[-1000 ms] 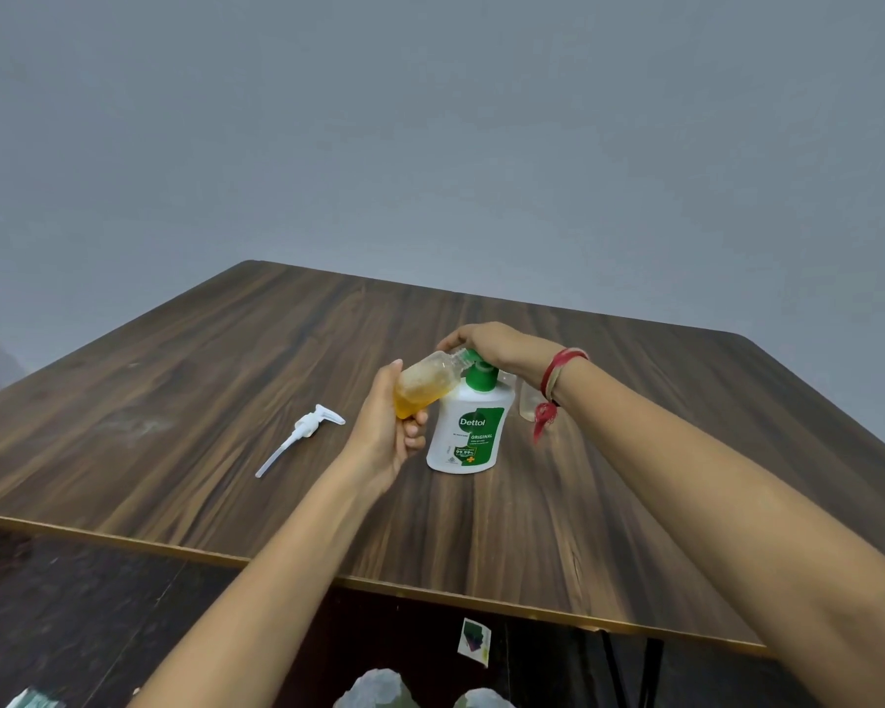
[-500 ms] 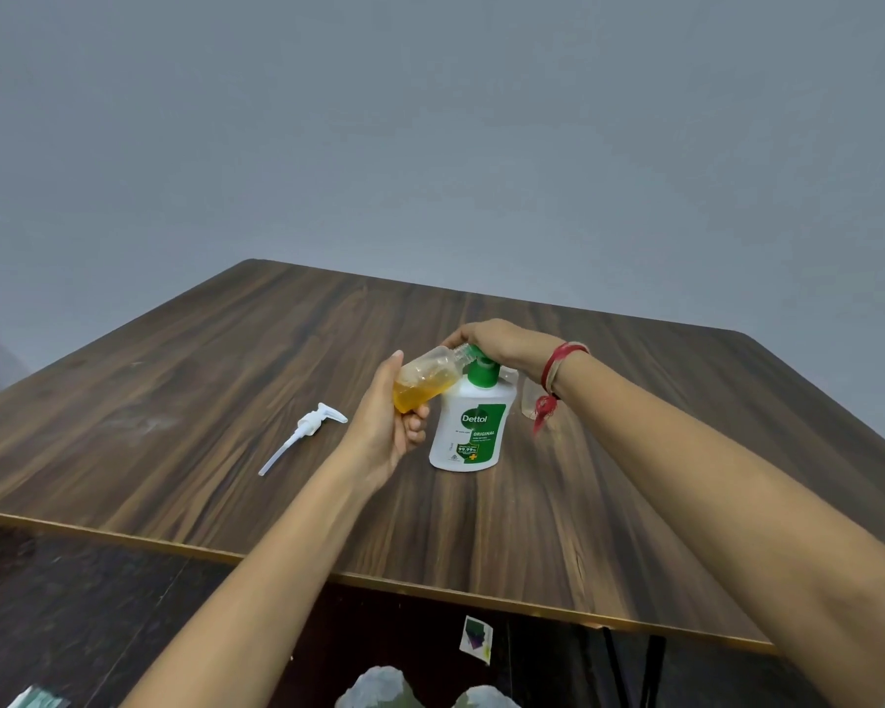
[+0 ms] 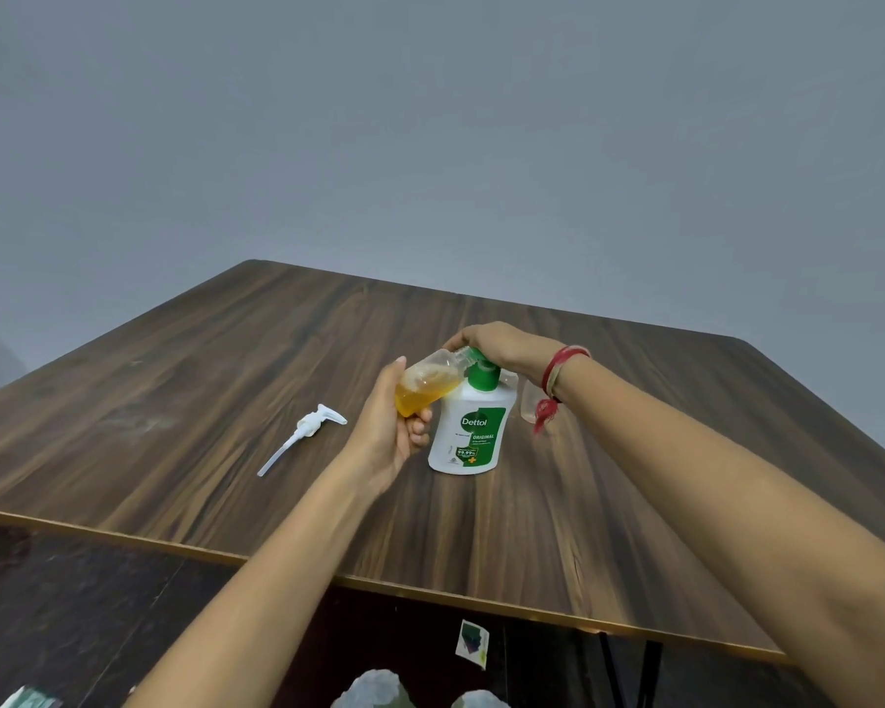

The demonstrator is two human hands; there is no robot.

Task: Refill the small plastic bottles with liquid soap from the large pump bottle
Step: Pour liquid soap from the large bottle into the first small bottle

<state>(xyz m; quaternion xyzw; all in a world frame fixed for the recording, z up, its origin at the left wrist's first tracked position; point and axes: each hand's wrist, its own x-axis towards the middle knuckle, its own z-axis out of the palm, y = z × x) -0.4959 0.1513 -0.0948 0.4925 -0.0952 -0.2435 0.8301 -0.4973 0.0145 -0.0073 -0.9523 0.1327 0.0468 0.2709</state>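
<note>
Bottle [image 3: 426, 389] tilted in left hand [image 3: 388, 432]; right hand [image 3: 503, 344] seemingly atop pump bottle [image 3: 468, 434].

Dark brown, streaky wood grain covers the table [image 3: 175, 401], with pale gold along its near edge. The pump bottle [image 3: 448, 442] is white with a green label and collar. The small bottle [image 3: 422, 388] is clear and holds amber liquid. The loose pump [image 3: 307, 431] on the left is white. The wrist thread [image 3: 558, 370] seems red.

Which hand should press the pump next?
The right hand: it rests on the green head of the pump bottle. The left hand holds the small bottle tilted at the spout.
</note>
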